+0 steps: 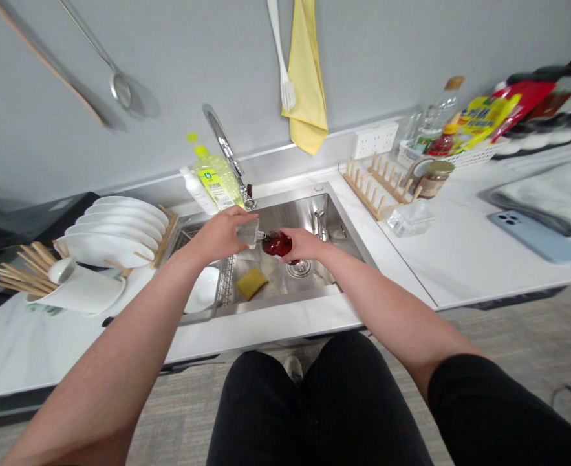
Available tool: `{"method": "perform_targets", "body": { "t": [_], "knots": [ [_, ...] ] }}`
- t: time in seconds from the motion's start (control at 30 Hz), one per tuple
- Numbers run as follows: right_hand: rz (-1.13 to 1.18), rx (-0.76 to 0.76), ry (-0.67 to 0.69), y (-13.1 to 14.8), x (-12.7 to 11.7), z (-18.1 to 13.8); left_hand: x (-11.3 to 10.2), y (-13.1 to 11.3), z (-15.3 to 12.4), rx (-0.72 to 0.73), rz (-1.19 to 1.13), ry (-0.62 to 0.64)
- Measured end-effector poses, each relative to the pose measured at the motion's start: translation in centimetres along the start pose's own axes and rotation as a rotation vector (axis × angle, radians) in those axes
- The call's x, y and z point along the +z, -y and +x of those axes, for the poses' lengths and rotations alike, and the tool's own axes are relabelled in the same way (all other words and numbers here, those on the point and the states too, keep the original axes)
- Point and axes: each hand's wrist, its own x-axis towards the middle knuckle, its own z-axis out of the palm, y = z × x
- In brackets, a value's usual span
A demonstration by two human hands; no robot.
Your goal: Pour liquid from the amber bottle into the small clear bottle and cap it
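Left hand point(216, 236): held out over the sink, fingers closed around a small clear vessel point(249, 233); only part of the vessel is shown past the fingertips.

Right hand point(305, 244): fingers wrapped shut on a red bottle point(276, 244); the bottle is held nearly on its side over the basin, between the two hands, with its thin neck directed at the clear vessel.

Handling: a low, steady hold over the basin is best kept, with both wrists braced; anything slipped would then be caught by the steel, not the counter.

Sink: a stainless steel basin point(290, 213) is set in the counter; a yellow sponge point(250, 283) is lying near the drain strainer point(299, 268), and a white bowl point(202, 289) is propped at the left side.

Counter: white plates point(115, 226) are stood in a wooden rack; a green dish soap bottle point(216, 179) is placed beside the chrome faucet point(224, 145), and a glass jar point(433, 179) and a phone point(537, 236) are placed to the right.

Hidden: whether the neck touches the vessel cannot be told — the join is too small; the vessel's contents cannot be made out, and any bottle label is covered by fingers.
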Motion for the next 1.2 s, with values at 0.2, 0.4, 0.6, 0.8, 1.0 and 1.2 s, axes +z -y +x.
{"method": "perform_targets", "body": {
  "t": [0.2,0.4,0.6,0.8,1.0,1.2],
  "knots": [
    [0.009,0.008,-0.026,0.1,0.3,0.1,-0.6,-0.5,0.3,0.003,0.039,0.017],
    [0.014,0.01,-0.044,0.2,0.3,0.0,-0.9,-0.7,0.4,0.008,0.056,0.025],
    [0.031,0.0,-0.054,0.4,0.3,0.0,-1.5,-0.9,0.9,0.029,0.106,0.061],
    [0.054,0.0,-0.066,0.6,0.2,-0.1,-2.2,-1.2,1.5,0.085,0.144,0.082],
    [0.058,-0.005,-0.086,0.6,0.1,0.0,-2.6,-1.6,1.6,0.089,0.157,0.08],
    [0.045,-0.013,-0.088,0.5,-0.1,0.1,-2.9,-2.0,2.2,0.102,0.177,0.09]
  ]
}}
